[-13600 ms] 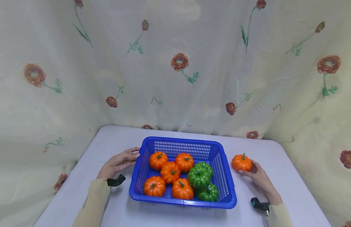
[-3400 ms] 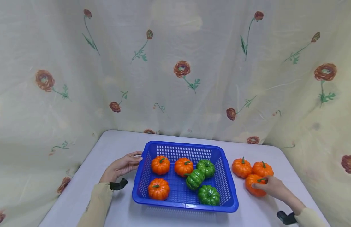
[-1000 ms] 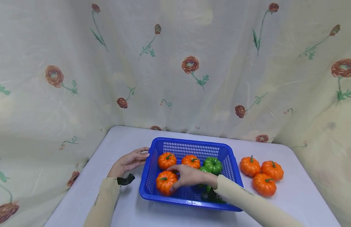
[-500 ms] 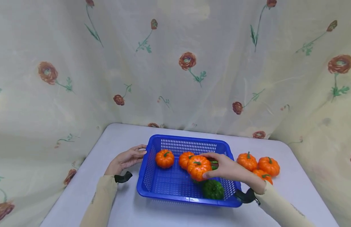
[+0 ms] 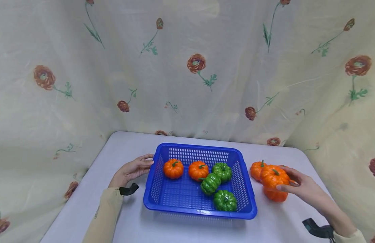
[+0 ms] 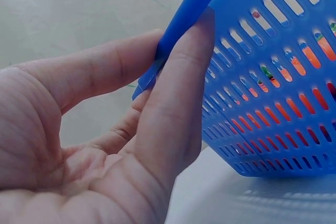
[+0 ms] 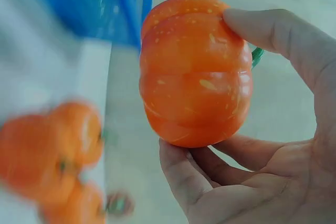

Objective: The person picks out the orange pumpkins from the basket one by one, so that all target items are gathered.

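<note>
My right hand (image 5: 306, 185) grips a small orange pumpkin (image 7: 194, 72) with a green stem, thumb on one side and fingers on the other. In the head view it overlaps the orange pumpkins (image 5: 256, 170) lying to the right of the basket; the right wrist view has those blurred at lower left. My left hand (image 5: 134, 171) pinches the left rim of the blue basket (image 5: 199, 212), thumb and fingers on either side of the rim in the left wrist view. Inside the basket are two orange pumpkins (image 5: 173, 168) and three green pumpkins (image 5: 225, 200).
The basket stands in the middle of a white table (image 5: 130, 222). A pale flowered curtain (image 5: 224, 81) hangs behind the table and along both sides. Black wrist cameras (image 5: 128, 189) are strapped to both wrists.
My right hand has lifted the front-left orange pumpkin out of the basket and carried it right, over the other orange ones. Earlier, more orange pumpkins lay in the basket. My left hand stays on the rim.
</note>
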A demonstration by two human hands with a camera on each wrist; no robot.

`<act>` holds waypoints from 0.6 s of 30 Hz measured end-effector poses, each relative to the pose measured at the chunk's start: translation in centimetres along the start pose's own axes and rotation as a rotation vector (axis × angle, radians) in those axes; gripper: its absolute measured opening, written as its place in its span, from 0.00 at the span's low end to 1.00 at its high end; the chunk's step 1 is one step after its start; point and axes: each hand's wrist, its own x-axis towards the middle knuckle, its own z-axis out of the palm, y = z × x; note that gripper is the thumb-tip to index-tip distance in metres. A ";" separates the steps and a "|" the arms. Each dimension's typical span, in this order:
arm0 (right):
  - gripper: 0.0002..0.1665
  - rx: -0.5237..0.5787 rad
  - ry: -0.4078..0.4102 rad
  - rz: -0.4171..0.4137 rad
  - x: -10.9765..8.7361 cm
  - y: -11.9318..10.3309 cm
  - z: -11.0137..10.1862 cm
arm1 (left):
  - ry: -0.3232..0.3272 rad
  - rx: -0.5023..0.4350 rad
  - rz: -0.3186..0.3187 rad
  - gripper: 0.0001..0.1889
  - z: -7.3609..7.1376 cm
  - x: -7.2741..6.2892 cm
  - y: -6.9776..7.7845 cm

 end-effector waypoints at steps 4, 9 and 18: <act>0.52 0.016 0.036 0.071 -0.1 4.6 -1.9 | -0.003 0.002 0.008 0.15 0.0 -0.1 0.1; 0.54 0.027 0.038 0.141 0.6 9.0 -2.8 | 0.018 0.006 0.019 0.15 -0.2 -0.2 0.2; 0.60 0.062 0.047 0.262 1.7 13.3 -1.9 | -0.013 0.008 0.010 0.16 -0.1 0.0 0.0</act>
